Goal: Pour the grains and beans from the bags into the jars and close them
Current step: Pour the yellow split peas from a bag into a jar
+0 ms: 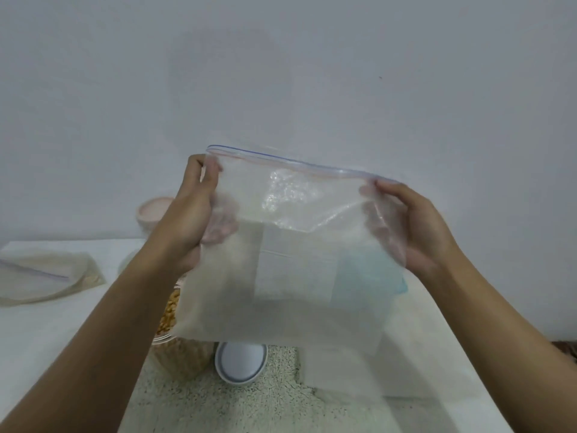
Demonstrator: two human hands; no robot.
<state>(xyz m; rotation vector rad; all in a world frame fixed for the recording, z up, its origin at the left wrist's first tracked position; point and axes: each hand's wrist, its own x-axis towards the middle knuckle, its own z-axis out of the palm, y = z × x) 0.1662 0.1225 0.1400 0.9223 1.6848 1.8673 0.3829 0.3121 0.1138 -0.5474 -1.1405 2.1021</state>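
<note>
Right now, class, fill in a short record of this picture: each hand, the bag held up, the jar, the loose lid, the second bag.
held bag: clear, zip edge up, looks empty
left hand: grips its top left corner
right hand: pinches its top right corner
jar: yellow grains inside, beneath left forearm
lid: white, lying on the mat
second bag: flat on the table, far left

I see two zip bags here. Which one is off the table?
The middle zip bag: the left hand and right hand grip its top corners in the air. The other zip bag lies flat on the table, far left.
</note>
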